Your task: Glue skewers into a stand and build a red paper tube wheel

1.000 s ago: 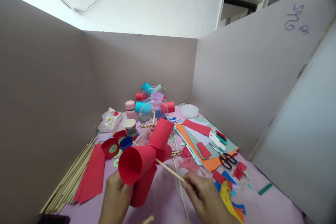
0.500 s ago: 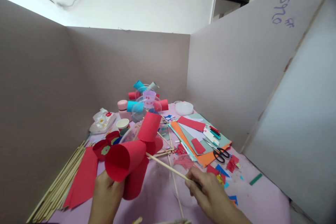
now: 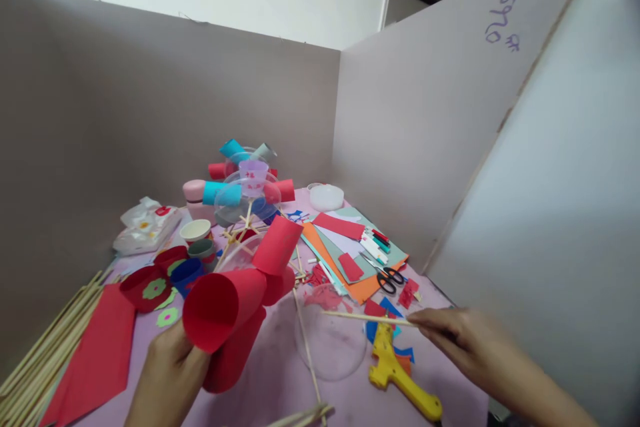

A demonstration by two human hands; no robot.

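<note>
My left hand (image 3: 173,367) grips a cluster of red paper tubes (image 3: 245,297) from below, left of centre; its fingertips are hidden behind the paper. A thin wooden stick (image 3: 367,317) is pinched in my right hand (image 3: 450,333), its free end pointing left, apart from the tubes. Below the stick lies a yellow glue gun (image 3: 400,373). Under the stick's tip, a clear round plastic piece (image 3: 333,363) rests on the pink tabletop.
Wooden sticks (image 3: 60,340) and red paper (image 3: 100,353) lie at left. Paper cups (image 3: 196,231) and a model with coloured tubes (image 3: 223,193) stand further back. Scissors (image 3: 387,279), markers (image 3: 375,247) and paper sheets (image 3: 370,288) lie at right. Grey partitions (image 3: 200,93) surround the table.
My right hand has moved right with the stick, drawing its tip away from the red tubes. The view has turned right, and the yellow glue gun now shows much more.
</note>
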